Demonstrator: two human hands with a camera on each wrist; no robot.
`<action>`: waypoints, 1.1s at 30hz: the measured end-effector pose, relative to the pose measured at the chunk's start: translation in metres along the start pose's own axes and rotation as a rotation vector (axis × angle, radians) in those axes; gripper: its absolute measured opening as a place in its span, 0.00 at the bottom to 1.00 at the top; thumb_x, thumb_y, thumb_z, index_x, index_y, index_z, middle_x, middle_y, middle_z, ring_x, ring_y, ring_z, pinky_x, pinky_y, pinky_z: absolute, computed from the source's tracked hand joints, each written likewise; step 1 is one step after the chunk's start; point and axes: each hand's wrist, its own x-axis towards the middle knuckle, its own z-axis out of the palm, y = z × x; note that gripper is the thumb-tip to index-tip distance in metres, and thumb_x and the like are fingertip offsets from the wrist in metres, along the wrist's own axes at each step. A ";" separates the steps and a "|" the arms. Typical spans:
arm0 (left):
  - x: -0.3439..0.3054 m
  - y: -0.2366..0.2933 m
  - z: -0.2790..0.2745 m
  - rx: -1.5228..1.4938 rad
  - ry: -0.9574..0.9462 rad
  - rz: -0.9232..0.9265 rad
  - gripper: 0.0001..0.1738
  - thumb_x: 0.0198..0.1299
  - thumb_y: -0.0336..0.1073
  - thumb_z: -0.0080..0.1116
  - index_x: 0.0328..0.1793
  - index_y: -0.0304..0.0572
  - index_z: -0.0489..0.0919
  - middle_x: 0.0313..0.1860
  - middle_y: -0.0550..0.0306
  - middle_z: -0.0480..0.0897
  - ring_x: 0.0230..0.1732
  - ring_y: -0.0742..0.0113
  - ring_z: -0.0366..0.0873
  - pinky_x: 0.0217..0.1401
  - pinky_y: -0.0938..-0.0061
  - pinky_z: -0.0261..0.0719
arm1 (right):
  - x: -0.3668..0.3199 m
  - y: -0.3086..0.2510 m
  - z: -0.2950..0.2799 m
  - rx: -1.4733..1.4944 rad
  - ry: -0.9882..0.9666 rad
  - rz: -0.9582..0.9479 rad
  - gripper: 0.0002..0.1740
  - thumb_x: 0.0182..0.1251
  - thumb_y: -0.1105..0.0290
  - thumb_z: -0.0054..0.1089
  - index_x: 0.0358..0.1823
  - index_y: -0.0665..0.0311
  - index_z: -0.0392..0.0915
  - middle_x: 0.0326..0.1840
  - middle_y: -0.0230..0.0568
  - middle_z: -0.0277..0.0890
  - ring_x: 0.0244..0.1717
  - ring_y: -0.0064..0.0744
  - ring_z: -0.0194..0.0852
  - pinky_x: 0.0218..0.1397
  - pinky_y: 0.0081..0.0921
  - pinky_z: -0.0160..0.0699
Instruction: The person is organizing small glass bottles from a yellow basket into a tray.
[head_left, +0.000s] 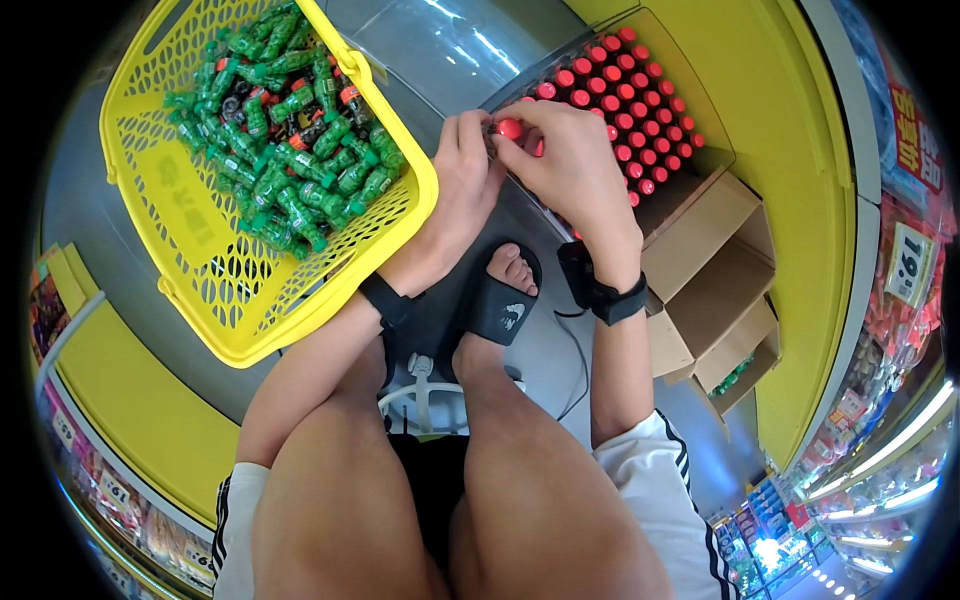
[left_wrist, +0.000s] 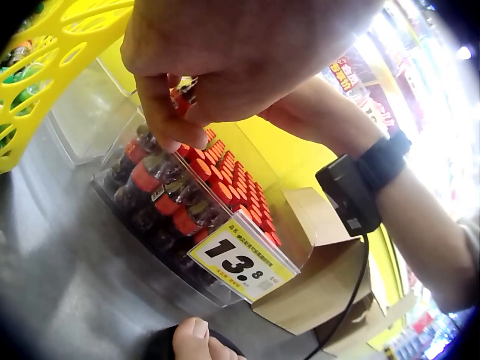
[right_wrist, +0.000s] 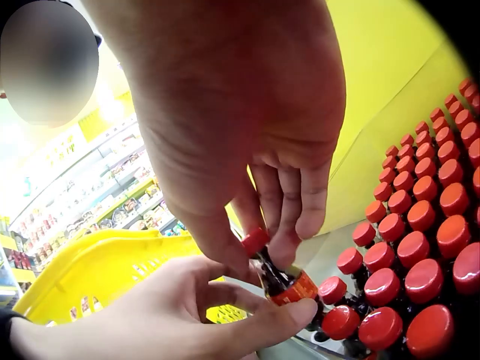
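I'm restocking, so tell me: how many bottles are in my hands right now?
1: a red-capped bottle pinched between the left hand and right hand, above the binned bottles. Curled fingers could hide another.

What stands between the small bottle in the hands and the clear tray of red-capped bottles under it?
Nothing visible does. The left hand and right hand pinch the small bottle over the near end of the clear tray; the standing bottles are to its side.
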 end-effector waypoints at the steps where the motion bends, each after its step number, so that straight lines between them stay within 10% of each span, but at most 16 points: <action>1: 0.000 0.000 0.000 -0.010 0.040 0.021 0.28 0.63 0.27 0.73 0.66 0.33 0.74 0.56 0.39 0.83 0.48 0.39 0.88 0.46 0.54 0.87 | -0.002 -0.006 -0.008 -0.007 0.047 0.023 0.11 0.63 0.71 0.70 0.44 0.69 0.89 0.36 0.48 0.89 0.33 0.45 0.89 0.40 0.37 0.86; 7: 0.002 0.001 0.001 0.015 -0.042 -0.022 0.24 0.63 0.32 0.75 0.62 0.33 0.79 0.54 0.42 0.84 0.32 0.47 0.87 0.40 0.56 0.86 | -0.018 -0.005 -0.039 -0.058 0.147 0.131 0.13 0.64 0.72 0.75 0.50 0.65 0.91 0.32 0.34 0.88 0.28 0.18 0.80 0.35 0.19 0.79; 33: 0.011 0.000 0.009 0.078 -0.155 0.016 0.11 0.66 0.29 0.71 0.51 0.30 0.88 0.44 0.40 0.88 0.37 0.41 0.88 0.42 0.54 0.85 | -0.046 0.011 -0.051 -0.016 0.221 0.243 0.13 0.65 0.74 0.74 0.51 0.68 0.90 0.34 0.35 0.88 0.30 0.19 0.80 0.39 0.20 0.80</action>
